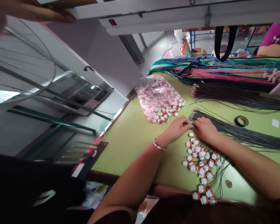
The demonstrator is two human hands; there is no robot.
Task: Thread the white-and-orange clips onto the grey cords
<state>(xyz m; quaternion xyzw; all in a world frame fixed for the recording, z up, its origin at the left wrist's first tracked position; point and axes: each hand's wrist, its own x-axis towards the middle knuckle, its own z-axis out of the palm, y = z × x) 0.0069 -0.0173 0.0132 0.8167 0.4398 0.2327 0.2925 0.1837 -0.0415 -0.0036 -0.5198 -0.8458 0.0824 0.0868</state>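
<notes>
The grip of the left hand (177,126) is pinched shut, its fingertips (190,126) pressed to the near ends of the grey wires (238,133); whether it pinches a wire or a small part is too small to tell. The grip of the right hand (205,129) is curled shut over those same wire ends, knuckles up, and the two hands touch there. A bracelet (158,145) sits on the left wrist.

The grey wires lie fanned on the green worktop (130,137), running away to the right from the hands. Just below the hands lies a cluster of connectors (200,161), white and red, each on thin wire, trailing down to the worktop's near edge. Beyond the left hand lies a clear bag (158,98) of loose connectors, its mouth spilling some out. A tape roll (241,120) lies beside the grey wires, a second dark bundle (235,98) past it, and coloured wires (212,71) at the far edge. At the top right a co-worker's arm (272,50) rests on that far side.
</notes>
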